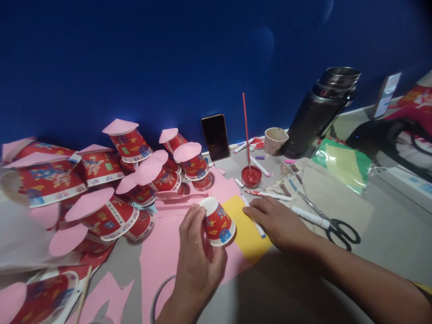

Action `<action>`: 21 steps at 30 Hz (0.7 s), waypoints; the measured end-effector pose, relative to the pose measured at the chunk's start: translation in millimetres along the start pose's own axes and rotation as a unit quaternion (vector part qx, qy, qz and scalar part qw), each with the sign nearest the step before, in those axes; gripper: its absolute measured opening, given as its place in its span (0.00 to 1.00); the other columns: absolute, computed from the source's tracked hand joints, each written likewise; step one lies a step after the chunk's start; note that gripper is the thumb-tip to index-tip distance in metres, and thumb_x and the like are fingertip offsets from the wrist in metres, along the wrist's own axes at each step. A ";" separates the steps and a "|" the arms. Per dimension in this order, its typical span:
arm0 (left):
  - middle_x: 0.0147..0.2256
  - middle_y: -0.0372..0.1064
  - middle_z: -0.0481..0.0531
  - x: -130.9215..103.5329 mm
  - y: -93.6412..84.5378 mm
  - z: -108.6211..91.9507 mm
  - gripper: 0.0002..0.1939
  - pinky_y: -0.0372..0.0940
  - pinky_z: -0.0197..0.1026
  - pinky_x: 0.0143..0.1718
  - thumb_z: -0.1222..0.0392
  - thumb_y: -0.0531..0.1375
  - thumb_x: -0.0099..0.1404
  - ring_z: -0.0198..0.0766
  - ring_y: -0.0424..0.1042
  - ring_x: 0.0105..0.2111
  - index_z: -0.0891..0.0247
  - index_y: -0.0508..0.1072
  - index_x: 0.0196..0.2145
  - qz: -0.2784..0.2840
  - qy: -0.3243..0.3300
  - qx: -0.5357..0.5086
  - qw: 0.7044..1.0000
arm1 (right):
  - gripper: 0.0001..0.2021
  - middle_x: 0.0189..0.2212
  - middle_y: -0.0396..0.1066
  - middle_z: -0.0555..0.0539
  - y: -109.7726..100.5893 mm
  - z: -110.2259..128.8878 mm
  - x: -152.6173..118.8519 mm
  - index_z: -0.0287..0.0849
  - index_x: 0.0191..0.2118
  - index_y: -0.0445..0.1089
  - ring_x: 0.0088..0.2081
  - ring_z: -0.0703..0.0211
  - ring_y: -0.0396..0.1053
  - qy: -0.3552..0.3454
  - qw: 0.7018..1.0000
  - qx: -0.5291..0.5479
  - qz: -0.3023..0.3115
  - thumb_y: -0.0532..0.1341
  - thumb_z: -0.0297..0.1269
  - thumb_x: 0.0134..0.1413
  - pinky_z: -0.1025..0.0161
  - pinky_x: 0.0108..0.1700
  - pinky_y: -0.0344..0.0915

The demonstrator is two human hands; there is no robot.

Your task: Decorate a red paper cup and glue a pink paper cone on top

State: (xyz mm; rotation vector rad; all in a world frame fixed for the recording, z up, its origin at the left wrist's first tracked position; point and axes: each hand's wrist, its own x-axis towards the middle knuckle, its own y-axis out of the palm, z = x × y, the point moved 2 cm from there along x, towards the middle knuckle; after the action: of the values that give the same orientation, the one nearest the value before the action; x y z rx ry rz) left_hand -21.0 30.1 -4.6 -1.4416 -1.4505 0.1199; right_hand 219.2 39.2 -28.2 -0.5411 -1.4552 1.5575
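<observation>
My left hand (199, 252) is closed around a red paper cup (218, 225), printed with yellow and blue figures. The cup is tilted, its white base up and its rim toward the lower right. On a yellow sheet of paper (241, 229), my right hand (270, 220) has its fingers closed over a white marker (258, 227) with a blue end; they partly hide it. Pink paper (165, 238) lies beneath the yellow sheet. To the left stand several red cups (131, 144) topped with pink paper cones, some stacked.
Behind my right hand are a small pot of red paste (251, 177) with a stick, a patterned cup (275, 140) and a phone (216, 136). Scissors (337, 229), another white marker (310, 217) and a cloth (334, 193) lie right. A dark flask (317, 108) stands by the blue partition (168, 58).
</observation>
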 end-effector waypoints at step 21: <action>0.66 0.59 0.64 -6.7 -5.5 -0.5 0.48 0.67 0.61 0.63 0.58 0.69 0.62 0.57 0.65 0.64 0.55 0.50 0.72 0.058 -0.115 -0.161 0.978 | 0.41 0.60 0.70 0.30 -24.2 14.4 -2.0 0.38 0.73 0.50 0.58 0.36 0.70 -0.063 0.977 0.173 -0.109 0.63 0.55 0.64 0.43 0.58 0.70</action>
State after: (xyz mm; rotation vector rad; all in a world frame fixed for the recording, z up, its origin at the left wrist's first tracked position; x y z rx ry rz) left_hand -26.1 23.0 -4.4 -1.8269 -1.6278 0.1324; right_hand 216.1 27.1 -2.9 -0.0755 -1.2485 1.6423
